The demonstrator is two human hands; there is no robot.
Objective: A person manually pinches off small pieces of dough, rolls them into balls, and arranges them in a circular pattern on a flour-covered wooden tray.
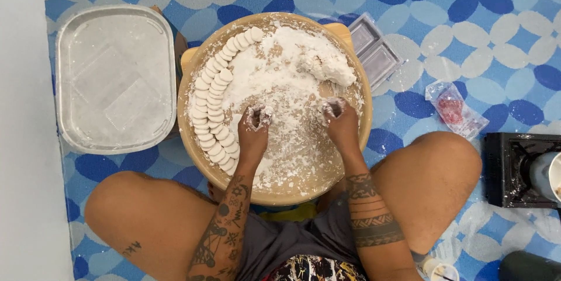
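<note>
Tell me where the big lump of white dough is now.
In the head view, the lump of dough lies at the upper right inside the round wooden tray, beyond the right hand.

A floor mat [502, 18] patterned in blue and pale grey ovals carries everything. At its middle sits a round wooden tray [362, 135], dusted with white flour. To the left lies a rectangular foil pan [64, 70], its inside powdered white. Beyond the tray's far right edge rests a clear plastic mould [374, 53]. Further right lies a small clear bag [456, 108] with red contents, and a black portable stove [511, 170] stands at the right edge.
</note>
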